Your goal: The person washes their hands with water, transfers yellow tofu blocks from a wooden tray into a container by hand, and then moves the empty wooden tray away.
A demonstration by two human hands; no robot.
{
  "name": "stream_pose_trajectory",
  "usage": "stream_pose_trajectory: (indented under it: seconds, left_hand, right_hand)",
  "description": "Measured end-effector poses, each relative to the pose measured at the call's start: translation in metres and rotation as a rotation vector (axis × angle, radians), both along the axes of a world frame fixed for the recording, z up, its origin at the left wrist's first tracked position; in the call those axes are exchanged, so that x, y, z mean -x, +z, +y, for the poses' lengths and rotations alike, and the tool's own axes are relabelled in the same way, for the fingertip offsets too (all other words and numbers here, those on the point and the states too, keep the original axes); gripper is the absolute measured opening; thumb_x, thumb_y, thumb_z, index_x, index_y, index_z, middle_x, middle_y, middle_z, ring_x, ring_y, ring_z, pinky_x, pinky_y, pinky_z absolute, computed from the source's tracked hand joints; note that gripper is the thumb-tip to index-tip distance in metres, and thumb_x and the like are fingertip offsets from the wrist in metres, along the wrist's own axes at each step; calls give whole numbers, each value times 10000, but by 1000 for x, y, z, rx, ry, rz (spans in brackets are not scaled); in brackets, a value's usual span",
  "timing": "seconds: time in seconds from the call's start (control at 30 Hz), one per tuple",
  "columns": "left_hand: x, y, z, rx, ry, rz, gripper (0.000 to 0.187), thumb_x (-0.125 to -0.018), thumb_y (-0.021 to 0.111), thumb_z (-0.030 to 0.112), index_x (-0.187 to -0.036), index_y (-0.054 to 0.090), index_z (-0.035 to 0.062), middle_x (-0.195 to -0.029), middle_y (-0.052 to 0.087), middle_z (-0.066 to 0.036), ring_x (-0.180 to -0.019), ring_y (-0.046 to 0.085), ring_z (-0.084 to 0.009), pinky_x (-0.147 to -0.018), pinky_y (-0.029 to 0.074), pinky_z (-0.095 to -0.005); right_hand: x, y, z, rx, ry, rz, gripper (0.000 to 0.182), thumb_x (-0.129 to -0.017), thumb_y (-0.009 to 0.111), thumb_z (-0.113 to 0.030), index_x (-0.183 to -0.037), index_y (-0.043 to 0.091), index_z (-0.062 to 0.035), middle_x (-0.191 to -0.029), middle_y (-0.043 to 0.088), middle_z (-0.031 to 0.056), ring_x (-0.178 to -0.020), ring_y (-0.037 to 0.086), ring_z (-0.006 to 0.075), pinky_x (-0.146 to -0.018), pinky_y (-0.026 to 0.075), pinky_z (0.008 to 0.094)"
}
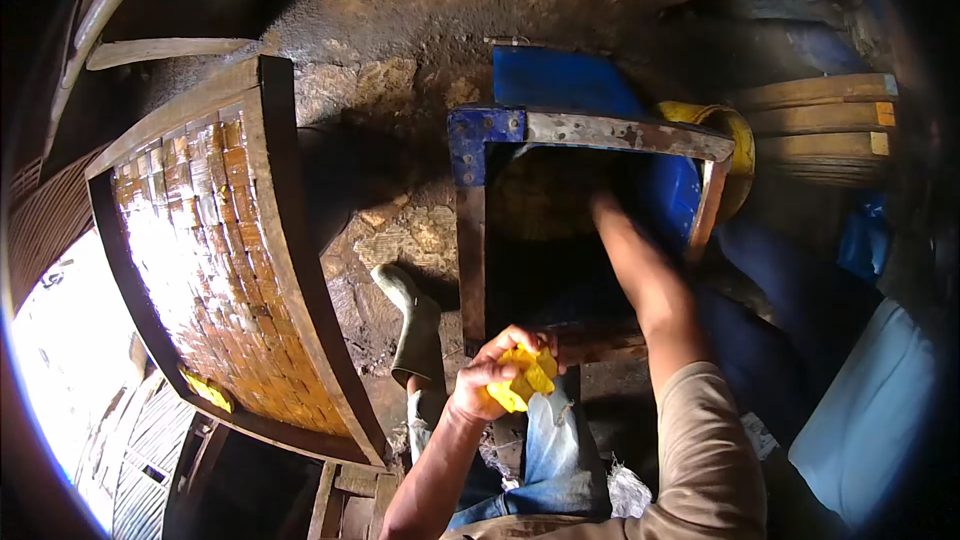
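Observation:
My left hand (pixel 490 377) is closed around a lumpy yellow piece (pixel 524 380), perhaps a sponge or crumpled cloth, at the near edge of a wood-framed box (pixel 630 130). My right arm reaches down into this box. Only the wrist side of my right hand (pixel 604 210) shows, and its fingers are lost in the dark interior. Metal strips and blue corner plates cover parts of the box's frame, and a blue panel shows inside.
At left stands a wood-framed woven tray (pixel 215 260), its surface wet and shiny, with a yellow piece (pixel 208 390) in its lower corner. Behind the box are a blue panel (pixel 560 80) and a yellow bucket (pixel 740 155). Stacked wooden frames (pixel 820 120) are at right. A boot (pixel 412 325) is near the box.

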State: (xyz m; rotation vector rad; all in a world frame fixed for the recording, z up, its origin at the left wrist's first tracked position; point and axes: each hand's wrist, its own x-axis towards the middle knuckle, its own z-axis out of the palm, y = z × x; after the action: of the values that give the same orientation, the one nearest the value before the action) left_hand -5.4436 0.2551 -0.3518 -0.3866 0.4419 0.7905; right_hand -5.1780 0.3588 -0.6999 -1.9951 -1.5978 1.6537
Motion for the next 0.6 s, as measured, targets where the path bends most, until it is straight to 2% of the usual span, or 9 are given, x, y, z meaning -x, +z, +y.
stream_pose_trajectory:
  seconds: [0.03,0.17,0.23,0.4,0.5,0.53,0.6]
  left_hand:
    - [0,1,-1,-3,9,-3,397,-726,701,198,-1088,577,93,-1126,506,-136,-1076,541,-375,-797,513,-445]
    - [3,10,-1,25,-1,8,394,-708,696,198,-1078,594,111,-1115,500,-124,-1083,527,-380,-762,515,-428]
    - [4,11,-3,-16,9,-5,400,-706,697,204,-1082,596,116,-1136,512,-126,-1088,523,-383,-817,494,-442]
    - [5,12,-4,-22,43,-37,476,-695,702,208,-1137,564,99,-1155,530,-145,-1089,534,-380,-901,457,-456]
    - [1,20,11,17,-17,27,567,-683,712,217,-1195,517,70,-1134,539,-154,-1083,556,-365,-915,465,-451]
    - [0,19,15,14,-39,32,616,-683,715,218,-1229,484,49,-1133,548,-164,-1087,571,-346,-930,471,-440]
    - [-6,16,15,23,8,63,580,-717,717,190,-1234,486,63,-1168,551,-159,-1107,567,-341,-937,479,-433]
  right_hand:
    - [9,3,4,-69,121,-121,494,-725,742,-113,-1200,610,-73,-1198,616,207,-1056,618,299,-873,523,360]
    - [36,27,14,-177,256,-312,485,-735,738,-107,-1201,607,-70,-1208,609,209,-1059,615,304,-874,523,363]
    - [38,20,7,-202,285,-359,481,-740,737,-104,-1202,606,-68,-1213,606,209,-1061,614,307,-874,523,365]
    - [46,22,13,-259,314,-439,470,-753,732,-96,-1203,602,-63,-1225,597,211,-1066,611,313,-875,524,369]
    - [40,3,7,-336,293,-455,463,-760,730,-92,-1203,600,-61,-1232,592,212,-1068,609,317,-876,524,371]
    - [37,3,3,-400,277,-457,460,-763,729,-90,-1204,599,-60,-1235,590,213,-1069,608,318,-876,524,372]
    - [31,22,-16,-633,197,-449,456,-768,727,-87,-1204,598,-58,-1239,587,214,-1071,607,321,-876,524,374]
